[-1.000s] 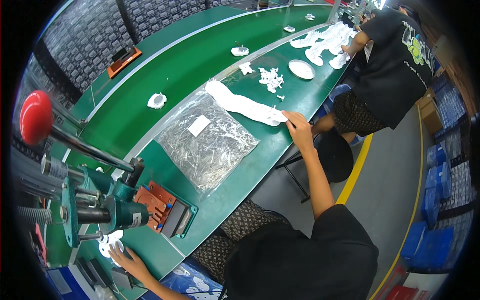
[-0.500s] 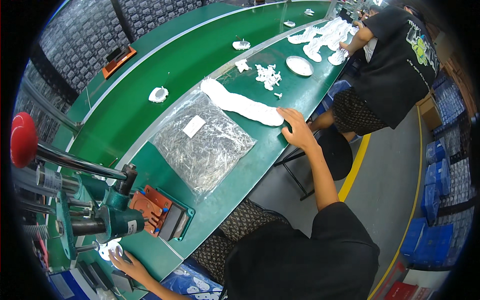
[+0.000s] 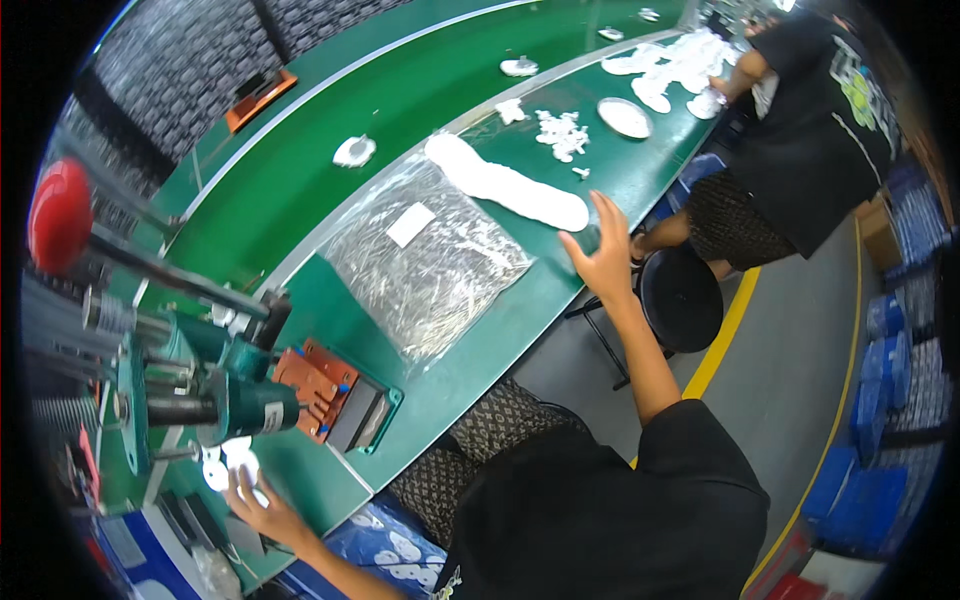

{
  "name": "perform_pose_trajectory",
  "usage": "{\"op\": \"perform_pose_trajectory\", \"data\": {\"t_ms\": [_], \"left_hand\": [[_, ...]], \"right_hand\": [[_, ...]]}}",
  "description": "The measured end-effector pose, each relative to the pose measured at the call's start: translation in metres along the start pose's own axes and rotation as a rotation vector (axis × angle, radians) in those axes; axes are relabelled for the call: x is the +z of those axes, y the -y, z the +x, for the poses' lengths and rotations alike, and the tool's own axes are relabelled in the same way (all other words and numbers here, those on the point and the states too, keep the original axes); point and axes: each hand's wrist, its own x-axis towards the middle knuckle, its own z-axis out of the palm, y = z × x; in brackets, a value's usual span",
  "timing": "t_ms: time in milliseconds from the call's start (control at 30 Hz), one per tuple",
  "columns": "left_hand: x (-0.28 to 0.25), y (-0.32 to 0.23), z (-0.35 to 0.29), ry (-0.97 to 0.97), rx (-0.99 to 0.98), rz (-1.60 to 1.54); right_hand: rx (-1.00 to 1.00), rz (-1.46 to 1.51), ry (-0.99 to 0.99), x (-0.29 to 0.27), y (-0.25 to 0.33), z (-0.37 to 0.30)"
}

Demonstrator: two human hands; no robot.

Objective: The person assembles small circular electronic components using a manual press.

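Observation:
My right hand (image 3: 605, 258) is raised at the bench's near edge, thumb and fingers spread, with nothing in it. Just left of it ends a long row of overlapping white flat pieces (image 3: 510, 192), lying slantwise on the green bench. At the lower left my left hand (image 3: 265, 512) has its fingers stretched out over small white round pieces (image 3: 232, 466), touching them; its fingertips are partly lost against the white. Those pieces lie below a green hand press (image 3: 225, 395) with a red-knobbed lever (image 3: 60, 215).
A clear bag of thin metal pins (image 3: 430, 265) lies mid-bench. An orange-brown fixture (image 3: 318, 385) stands beside the press. Farther off are white plastic parts (image 3: 562, 135) and a round dish (image 3: 625, 118). A co-worker (image 3: 820, 140) sits to the right, near a black stool (image 3: 680, 300).
My right hand has come away from the end of the white row and its fingers have spread. My left hand stays at the white pieces. The whole view has shifted slightly.

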Motion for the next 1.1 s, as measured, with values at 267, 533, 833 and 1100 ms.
{"op": "perform_pose_trajectory", "data": {"t_ms": [267,533,833,1100], "left_hand": [[0.003,-0.122,-0.038,0.241,-0.165,-0.370],[-0.010,-0.105,-0.062,0.362,-0.011,-0.485],[-0.006,-0.130,-0.077,0.135,-0.193,-0.661],[-0.001,-0.196,-0.083,0.113,-0.152,-0.688]], "right_hand": [[-0.279,0.276,0.344,0.035,0.147,-0.026],[-0.315,0.238,0.351,0.054,0.138,-0.026],[-0.076,0.483,0.174,0.032,0.143,-0.040],[1.031,1.540,0.647,0.018,0.164,-0.054]]}}
